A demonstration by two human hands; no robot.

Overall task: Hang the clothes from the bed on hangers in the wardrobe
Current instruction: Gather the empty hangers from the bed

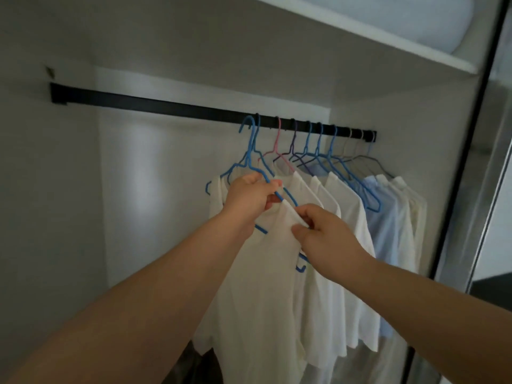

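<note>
Head view: you're at the open wardrobe, both arms up at the black rail [194, 109]. Your left hand [249, 196] grips the sloping arm of a blue wire hanger [250, 151]; its hook sits just in front of or on the rail at the left end of the row, can't tell which. Your right hand [324, 234] pinches the collar edge of the white t-shirt [257, 286] between thumb and fingers, just below and right of the left hand. Hands are close together, not touching.

Shirt is on that hanger, hanging in front of the other garments [360, 245], which fill the right part of the rail on blue, pink and pale hangers. Left part of the rail is bare.

Handling, my read: shirt is light, soft, limp, no stiffness of its own, will slide off a thin wire arm if the neckline isn't seated. Take fabric at the collar or shoulder seam, not the hem. Hanger is light and springy; hold it near the neck under the hook so it doesn't twist.

Orientation: shirt's long axis runs vertical, collar up, hem down toward the dark wardrobe floor. Hanger's arms run obliquely to the rail, turned toward you, hook pointing up.
</note>
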